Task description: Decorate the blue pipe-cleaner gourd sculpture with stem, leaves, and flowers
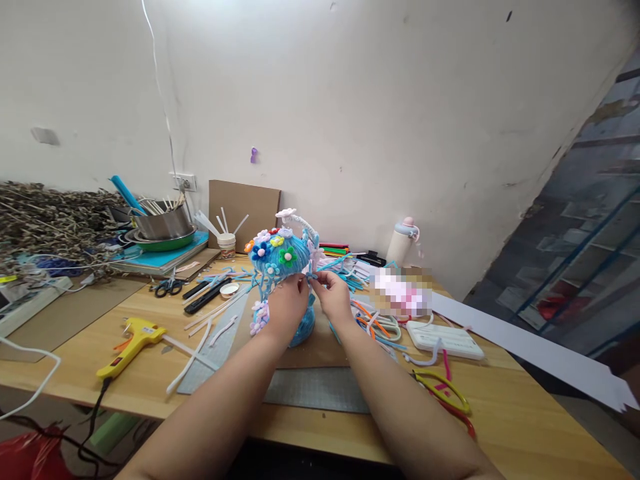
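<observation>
A blue fuzzy pipe-cleaner craft (300, 257) with a domed top stands in front of me, with small flowers in several colours on the dome. A white curved stem (301, 221) arches over it and ends in a pale pink flower (285, 213). At its right side my left hand (289, 305) is closed in a pinch, and its fingertips are partly hidden. My right hand (332, 295) pinches a blue pipe cleaner (311, 275) on that same side, close to the left fingertips. Lilac flowers (259, 316) cluster at the lower left of the craft.
A brown board (320, 357) lies under the craft on a grey cutting mat (315, 390). A yellow glue gun (131, 347) rests at left, near black scissors (170, 285). To the right are loose pipe cleaners (375, 320), yellow-handled pliers (443, 390), a white box (445, 340) and a bottle (401, 245).
</observation>
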{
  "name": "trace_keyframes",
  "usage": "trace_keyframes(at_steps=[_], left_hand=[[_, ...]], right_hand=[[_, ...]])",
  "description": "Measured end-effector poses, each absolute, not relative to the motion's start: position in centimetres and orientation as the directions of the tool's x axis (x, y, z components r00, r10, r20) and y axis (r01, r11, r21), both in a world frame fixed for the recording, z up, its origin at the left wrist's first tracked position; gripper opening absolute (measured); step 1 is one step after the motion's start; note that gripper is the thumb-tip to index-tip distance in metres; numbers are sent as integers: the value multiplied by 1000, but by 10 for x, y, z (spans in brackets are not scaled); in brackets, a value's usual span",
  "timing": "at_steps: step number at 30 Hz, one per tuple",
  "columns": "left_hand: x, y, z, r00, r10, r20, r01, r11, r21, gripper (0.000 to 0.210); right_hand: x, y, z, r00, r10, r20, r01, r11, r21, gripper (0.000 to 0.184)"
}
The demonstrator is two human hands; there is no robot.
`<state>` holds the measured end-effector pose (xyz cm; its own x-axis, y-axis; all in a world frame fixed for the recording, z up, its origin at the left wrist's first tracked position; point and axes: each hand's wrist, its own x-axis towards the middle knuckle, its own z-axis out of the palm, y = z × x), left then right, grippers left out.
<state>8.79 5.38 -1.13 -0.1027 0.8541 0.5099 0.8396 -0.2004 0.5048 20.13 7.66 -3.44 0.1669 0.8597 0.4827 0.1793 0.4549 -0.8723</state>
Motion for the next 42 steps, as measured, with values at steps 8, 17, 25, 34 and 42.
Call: trace_keyframes(at_steps=[8, 17, 25, 34, 42], left_hand=[[85, 54, -13, -51, 842, 537, 857, -240, 457, 32], [89, 57, -9, -25, 846, 533, 891, -223, 395, 31], [86, 53, -12, -56, 862, 503, 852, -221, 474, 36], [85, 59, -11, -30, 888, 459, 741, -288, 606, 31], [85, 60, -12, -44, 885, 464, 702, -303, 644, 27]], right_hand=[[200, 74, -29, 161, 863, 480, 185, 451, -873, 23], [200, 74, -29, 173, 864, 474, 178, 446, -877, 22], [204, 76, -29, 154, 844, 513, 245, 471, -848, 21], [212, 71, -22, 98, 759, 644, 508, 518, -688, 13], [211, 64, -19, 36, 661, 749, 771, 459, -442, 13]])
